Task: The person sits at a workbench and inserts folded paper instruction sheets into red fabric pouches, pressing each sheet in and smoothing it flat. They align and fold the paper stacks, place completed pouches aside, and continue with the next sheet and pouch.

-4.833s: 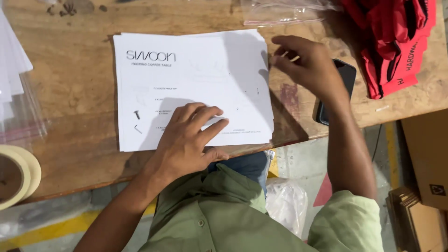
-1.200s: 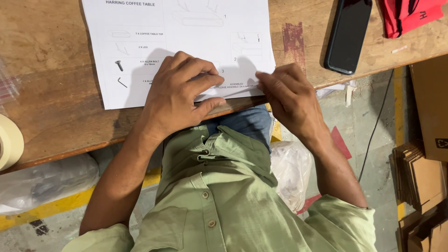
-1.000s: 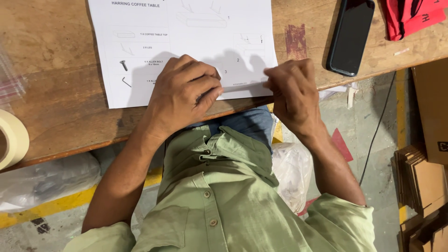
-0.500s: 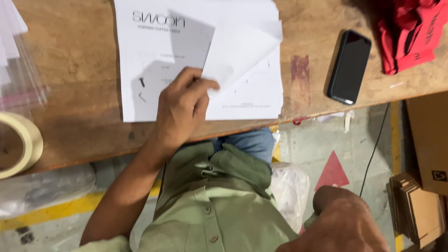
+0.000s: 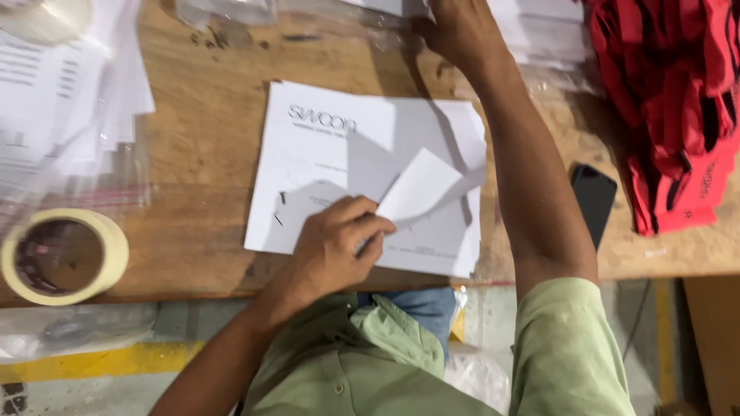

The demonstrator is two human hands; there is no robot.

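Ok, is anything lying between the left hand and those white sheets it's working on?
No. The left hand rests directly on the white sheets, pinching a lifted corner. The right hand reaches past them to the paper stack at the far edge; its forearm crosses above the sheets' right side.

White printed sheets (image 5: 324, 154) lie flat on your worktop (image 5: 200, 139), lower corner folded up and pinned under your left hand (image 5: 335, 246).
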